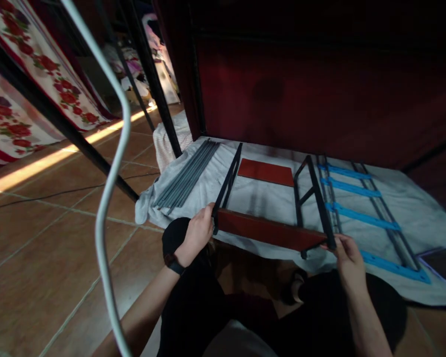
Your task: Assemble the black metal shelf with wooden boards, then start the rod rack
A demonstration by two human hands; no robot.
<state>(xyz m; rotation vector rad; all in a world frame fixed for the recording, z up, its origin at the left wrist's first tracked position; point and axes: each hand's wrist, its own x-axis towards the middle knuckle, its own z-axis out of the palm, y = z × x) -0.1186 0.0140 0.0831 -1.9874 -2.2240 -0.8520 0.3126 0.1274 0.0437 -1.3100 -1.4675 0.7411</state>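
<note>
Black trousers fill the bottom of the view, the person's knees bent up on either side. Just past them, both hands hold a small shelf frame — black metal side pieces joined by dark red boards. The left hand, a dark watch on its wrist, is closed around the near left corner, where the black side rail meets the near red board. The right hand pinches the near right corner between thumb and fingers. The frame's near edge is lifted at the hands while its far end, with a second red board, lies low on a pale grey cloth spread over the brown tiled floor. No writing or label can be read on any part. On the cloth to the left lies a bundle of grey rods; to the right, a black frame with blue cross straps, and near the cloth's right edge a dark tablet-like slab. A white bent tube crosses the near left. Farther off — a dark red fabric wall behind, and flowered red-and-white cloth at far left
</note>
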